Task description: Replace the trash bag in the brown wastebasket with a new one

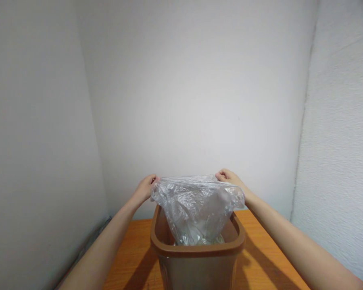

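Observation:
A clear plastic bag [196, 205] is stretched between my two hands above a brown trash bin [198, 251]. Its lower part hangs down inside the bin, and its top edge is pulled wide. My left hand [147, 187] is closed on the bag's upper left corner. On the other side, my right hand [228, 177] pinches the upper right edge, with part of the bag lying over the wrist. Both hands are raised above the bin's rim. What lies at the bottom of the bin is mostly hidden by the bag.
The bin stands on an orange-brown wooden table [136, 241]. A pale wall [193, 100] rises behind the table, with side walls at left and right. Something dark [99, 229] lies along the table's left edge, too unclear to name.

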The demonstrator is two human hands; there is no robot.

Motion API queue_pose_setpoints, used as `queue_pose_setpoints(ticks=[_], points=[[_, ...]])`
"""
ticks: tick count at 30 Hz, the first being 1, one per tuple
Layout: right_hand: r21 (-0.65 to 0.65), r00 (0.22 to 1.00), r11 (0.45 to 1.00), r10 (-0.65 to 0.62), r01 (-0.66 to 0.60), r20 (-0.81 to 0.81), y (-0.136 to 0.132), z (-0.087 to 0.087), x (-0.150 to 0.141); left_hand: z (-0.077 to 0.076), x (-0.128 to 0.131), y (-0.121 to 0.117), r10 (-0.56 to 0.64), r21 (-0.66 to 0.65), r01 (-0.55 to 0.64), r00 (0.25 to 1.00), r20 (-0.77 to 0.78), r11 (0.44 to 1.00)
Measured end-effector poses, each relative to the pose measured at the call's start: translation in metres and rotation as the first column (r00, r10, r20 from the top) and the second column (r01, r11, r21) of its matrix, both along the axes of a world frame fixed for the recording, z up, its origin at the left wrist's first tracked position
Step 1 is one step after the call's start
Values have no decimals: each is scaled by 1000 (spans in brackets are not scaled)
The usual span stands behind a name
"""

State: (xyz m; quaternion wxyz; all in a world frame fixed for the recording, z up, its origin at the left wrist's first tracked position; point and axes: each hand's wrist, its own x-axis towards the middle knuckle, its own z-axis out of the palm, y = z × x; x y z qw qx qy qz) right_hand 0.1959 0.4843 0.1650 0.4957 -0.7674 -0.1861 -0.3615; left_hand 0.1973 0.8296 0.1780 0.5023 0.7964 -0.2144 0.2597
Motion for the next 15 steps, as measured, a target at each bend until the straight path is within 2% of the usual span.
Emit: queue_pose_setpoints(ticks=[5, 7, 10, 12, 13, 15], points=[[42, 1000, 999, 30, -30, 4, -27, 10, -29, 11, -31, 24, 8, 96, -15, 998, 68, 995], [106, 1000, 994, 15, -17, 18, -46, 7, -42, 10, -45, 38, 19, 101, -27, 997, 80, 994], [198, 1000, 980, -3, 5, -6, -66, -6, -55, 3, -58, 54, 65, 12, -67, 990, 128, 998], [214, 987, 977, 58, -25, -147, -66, -19, -62, -5, -59, 57, 77, -88, -69, 993, 86, 994], [216, 960, 974, 122, -67, -253, -63, -26, -66, -9, -59, 56, 57, -130, -55, 998, 11, 990], [237, 855, 951, 287, -199, -433, -51, -37, -72, -15, -55, 47, -39, -172, 6, 981, -189, 985]])
